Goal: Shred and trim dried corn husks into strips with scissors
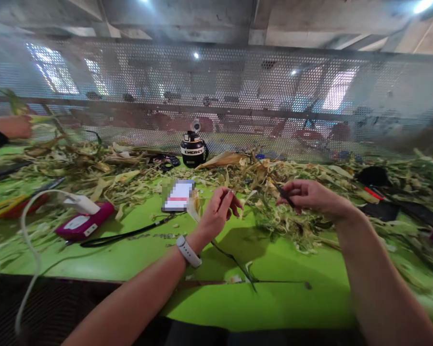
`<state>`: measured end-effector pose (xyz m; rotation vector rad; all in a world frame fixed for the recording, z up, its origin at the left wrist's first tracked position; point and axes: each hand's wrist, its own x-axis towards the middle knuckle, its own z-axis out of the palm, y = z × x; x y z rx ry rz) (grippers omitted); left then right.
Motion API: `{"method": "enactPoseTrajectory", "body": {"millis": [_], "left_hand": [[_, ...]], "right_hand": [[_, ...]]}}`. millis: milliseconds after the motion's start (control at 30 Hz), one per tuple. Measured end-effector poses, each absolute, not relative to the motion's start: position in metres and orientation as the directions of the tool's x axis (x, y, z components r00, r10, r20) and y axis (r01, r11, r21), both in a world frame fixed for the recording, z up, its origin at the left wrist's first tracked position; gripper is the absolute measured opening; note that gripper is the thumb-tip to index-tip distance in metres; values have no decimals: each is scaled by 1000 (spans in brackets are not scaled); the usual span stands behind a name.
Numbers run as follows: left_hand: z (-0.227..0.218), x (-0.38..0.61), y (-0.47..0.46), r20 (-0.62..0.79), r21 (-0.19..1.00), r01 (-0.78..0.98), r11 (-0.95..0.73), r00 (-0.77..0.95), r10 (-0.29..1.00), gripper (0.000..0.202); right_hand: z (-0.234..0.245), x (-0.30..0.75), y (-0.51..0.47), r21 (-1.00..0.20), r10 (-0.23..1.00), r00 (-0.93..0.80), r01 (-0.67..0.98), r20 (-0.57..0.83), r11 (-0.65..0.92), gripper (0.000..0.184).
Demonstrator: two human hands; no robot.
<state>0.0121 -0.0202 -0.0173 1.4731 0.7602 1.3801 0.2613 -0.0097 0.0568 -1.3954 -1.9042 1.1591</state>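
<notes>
My left hand (216, 214), with a white watch (188, 251) on its wrist, is above the green table with its fingers curled together. A thin dark plant stem (233, 259) runs from under this hand toward the table's front edge, and a pale husk-like head (194, 205) shows on the hand's other side. The palm hides how the stem is held. To the right, my right hand (308, 198) is closed around a slim dark tool (286, 196), which looks like a small blade. Pale leaf and husk scraps (303, 228) lie below it.
A phone (178, 196) with a black strap lies left of centre. Beside it are a magenta box (86, 222) and white cable (23, 221). A black bottle (194, 150) stands at the back before a perforated screen (231, 91). Another person's hand (16, 127) is at far left.
</notes>
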Motion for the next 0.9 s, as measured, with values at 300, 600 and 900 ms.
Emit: {"method": "enactPoseTrajectory", "body": {"millis": [300,600,900], "left_hand": [[-10,10,-22,380,907,-219,-360,56,923,21],[-11,11,-25,376,915,-238,-327,204,904,18],[-9,10,-25,354,925,-223,-308,212,911,21]], "right_hand": [[43,225,-11,-846,865,-480,514,-147,141,36],[39,213,-16,-844,791,-586,503,-175,185,39],[42,207,-20,-846,761,-625,490,-172,212,43]]}}
